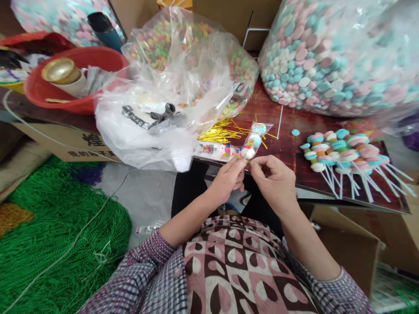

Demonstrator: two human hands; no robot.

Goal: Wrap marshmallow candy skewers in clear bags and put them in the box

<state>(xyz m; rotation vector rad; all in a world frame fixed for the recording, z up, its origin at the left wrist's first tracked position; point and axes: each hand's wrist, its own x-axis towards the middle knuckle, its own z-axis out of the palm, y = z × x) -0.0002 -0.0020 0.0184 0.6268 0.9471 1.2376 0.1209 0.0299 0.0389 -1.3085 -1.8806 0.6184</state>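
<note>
My left hand [228, 176] is closed round the lower end of a marshmallow skewer [254, 138] in a clear bag, which points away from me over the table edge. A gold twist tie shows at the bag's gathered neck, between my two hands. Right beside it, my right hand [274, 178] has thumb and forefinger pinched at the tie. Just beyond my left hand lie a pile of gold twist ties [218, 132] and flat printed bags [209, 149]. To the right, several finished-looking marshmallow skewers [343, 150] lie stacked, their white sticks toward me.
A big bag of pastel marshmallows [304, 65] stands at the back right. Bags of coloured ring candies [160, 43] and a crumpled clear bag [147, 131] lie left of centre. A red basin [36, 89] is further left. Green cord [81, 231] heaps below.
</note>
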